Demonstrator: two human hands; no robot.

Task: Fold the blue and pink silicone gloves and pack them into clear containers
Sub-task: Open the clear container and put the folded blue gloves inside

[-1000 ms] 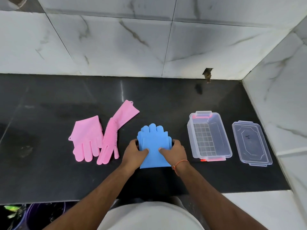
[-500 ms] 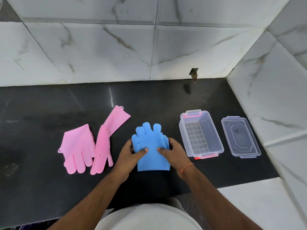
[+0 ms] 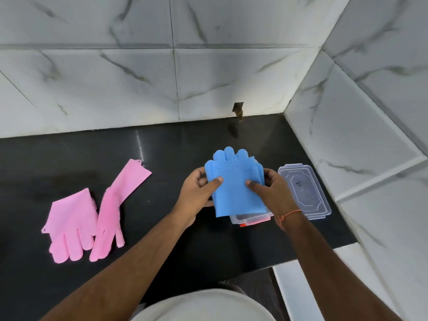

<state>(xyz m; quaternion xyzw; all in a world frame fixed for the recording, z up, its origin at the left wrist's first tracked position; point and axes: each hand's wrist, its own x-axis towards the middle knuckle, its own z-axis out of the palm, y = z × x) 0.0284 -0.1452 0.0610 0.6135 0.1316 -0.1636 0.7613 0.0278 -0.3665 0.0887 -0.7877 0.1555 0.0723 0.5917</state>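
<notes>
I have both hands closed on the folded blue gloves (image 3: 236, 186), left hand (image 3: 199, 193) and right hand (image 3: 271, 193) pinching opposite edges, thumbs on top. The bundle has been lifted off the counter (image 3: 162, 147) and now hangs over the clear box (image 3: 250, 220), hiding its inside. Its lid (image 3: 305, 193) lies beside it; the pink gloves (image 3: 92, 214) lie well left.

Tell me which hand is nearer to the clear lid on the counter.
Right. The right hand grips the folded blue gloves just beside the clear lid; the left hand holds their far side.
</notes>
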